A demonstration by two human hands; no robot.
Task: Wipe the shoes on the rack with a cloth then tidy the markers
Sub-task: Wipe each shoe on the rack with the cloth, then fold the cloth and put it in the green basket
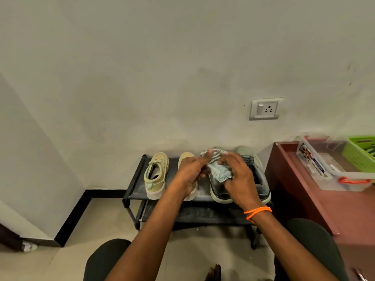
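Wiping of the shoes is judged to be at an early or middle stage: the cloth (218, 169) is held bunched between both hands above the rack (135, 185), and no shoe is being rubbed at this instant. Whether any shoe has been cleaned cannot be told from the view. Four shoes are seated on the top shelf of the rack: a beige pair (157, 175) toward its left end and a dark grey pair (261, 175) toward its right end. The markers are not clearly identified; thin items lie in a clear container (332, 179) on the table (304, 189) to the right of the rack, so tidying is judged outstanding.

The cloth is pinched by the left hand (190, 171) at its upper left edge, fingers curled. The lower part of the cloth is gripped by the right hand (239, 175), fingers curled over it above the dark grey pair.
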